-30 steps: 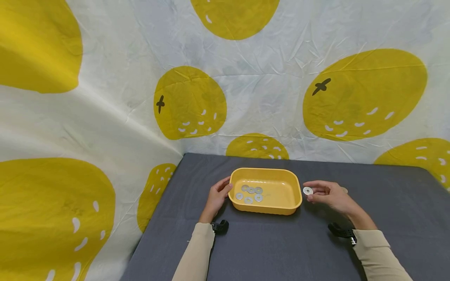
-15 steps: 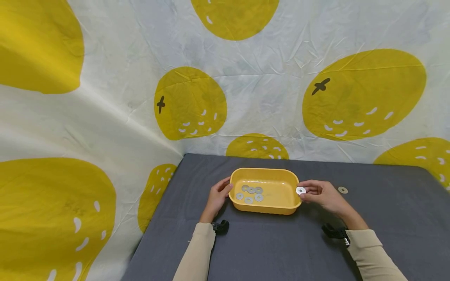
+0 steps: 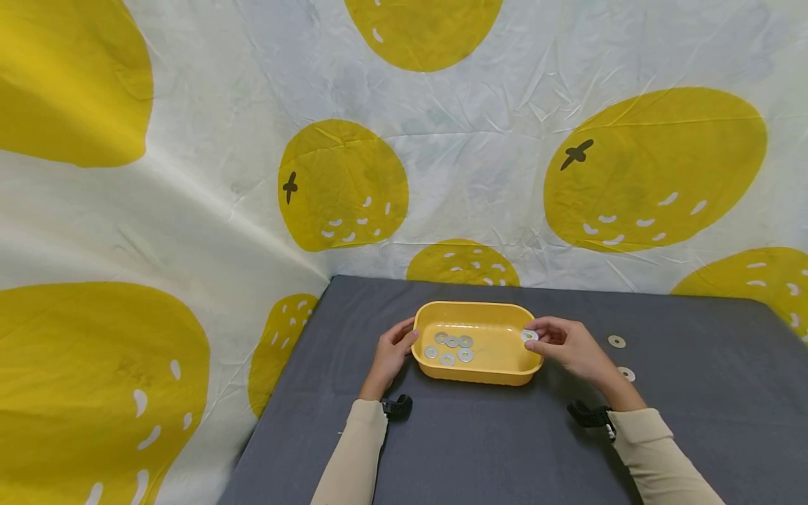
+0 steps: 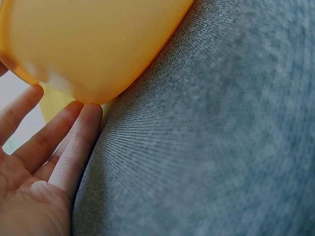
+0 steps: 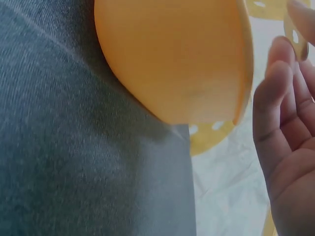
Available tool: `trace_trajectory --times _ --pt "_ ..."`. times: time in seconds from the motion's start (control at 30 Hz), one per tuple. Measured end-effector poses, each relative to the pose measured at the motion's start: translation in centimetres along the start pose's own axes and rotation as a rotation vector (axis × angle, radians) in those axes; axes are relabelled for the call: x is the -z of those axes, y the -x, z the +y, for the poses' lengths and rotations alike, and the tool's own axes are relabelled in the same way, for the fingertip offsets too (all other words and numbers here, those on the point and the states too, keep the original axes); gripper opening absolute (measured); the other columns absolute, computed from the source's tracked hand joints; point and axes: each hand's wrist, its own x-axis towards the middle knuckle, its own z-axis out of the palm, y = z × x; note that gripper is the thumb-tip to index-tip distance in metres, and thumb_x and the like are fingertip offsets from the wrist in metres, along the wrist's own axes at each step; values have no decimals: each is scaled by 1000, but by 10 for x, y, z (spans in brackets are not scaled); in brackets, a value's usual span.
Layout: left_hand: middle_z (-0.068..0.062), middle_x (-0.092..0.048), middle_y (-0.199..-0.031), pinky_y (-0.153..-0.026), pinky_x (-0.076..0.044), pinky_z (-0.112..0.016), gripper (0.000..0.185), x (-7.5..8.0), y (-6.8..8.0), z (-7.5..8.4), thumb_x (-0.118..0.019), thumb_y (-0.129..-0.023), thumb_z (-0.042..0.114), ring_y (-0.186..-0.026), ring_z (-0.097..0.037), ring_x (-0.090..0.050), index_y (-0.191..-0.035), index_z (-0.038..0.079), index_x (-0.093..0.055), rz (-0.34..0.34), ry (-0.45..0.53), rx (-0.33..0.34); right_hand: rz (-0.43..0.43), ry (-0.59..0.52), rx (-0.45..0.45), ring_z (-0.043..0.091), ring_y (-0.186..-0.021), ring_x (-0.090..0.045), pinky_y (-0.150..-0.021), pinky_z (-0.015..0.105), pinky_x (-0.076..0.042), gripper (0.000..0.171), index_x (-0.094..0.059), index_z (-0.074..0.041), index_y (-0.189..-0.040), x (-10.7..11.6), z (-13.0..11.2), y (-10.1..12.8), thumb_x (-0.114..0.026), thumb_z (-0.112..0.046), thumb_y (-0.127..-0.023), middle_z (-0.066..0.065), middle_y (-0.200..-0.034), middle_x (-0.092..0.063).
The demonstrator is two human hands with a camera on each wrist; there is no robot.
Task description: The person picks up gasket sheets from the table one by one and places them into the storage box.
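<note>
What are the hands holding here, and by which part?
The right hand pinches a metal washer by its edge, over the right end of the yellow tray. The left hand holds nothing; its fingers rest against the tray's left wall.

Right hand (image 5: 288, 147) beside yellow tray (image 5: 172, 54), perhaps pinching something.

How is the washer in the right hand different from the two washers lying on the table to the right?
The held washer is pinched by the right hand above the yellow tray; the two loose washers lie flat on the grey table, untouched. The held one is over the tray's right edge; the others are outside it. All look like round, silvery rings.
</note>
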Motion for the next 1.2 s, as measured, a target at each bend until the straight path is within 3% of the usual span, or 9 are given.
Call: trace_trajectory --times 0.6,0.9,1.2 --pt "-16 -65 -138 -87 -60 -29 43 1 0 1 -66 -101 30 -121 -34 -66 -143 20 -61 9 3 4 28 147 65 10 -74 -57 -64 24 -49 32 -73 -5 -118 -30 -10 -32 -78 -23 -92 4 -87 -68" --pt "-25 -63 -137 -84 -60 -29 43 2 -5 2 -63 -103 19 -121 -43 -64 -145 9 -59 -15 4 27 7 212 101 12 -75 -58 -66 26 -49 32 -72 -6 -118 -45 -12 -50 -78 -23 -92 1 -85 -66" --pt "-19 -65 -137 -84 -59 -26 42 1 -3 0 -64 -103 24 -120 -38 -65 -144 17 -61 8 8 0 -29 261 110 12 -75 -56 -67 28 -48 28 -73 -5 -115 -59 -9 -65 -78 -20 -92 1 -85 -65"
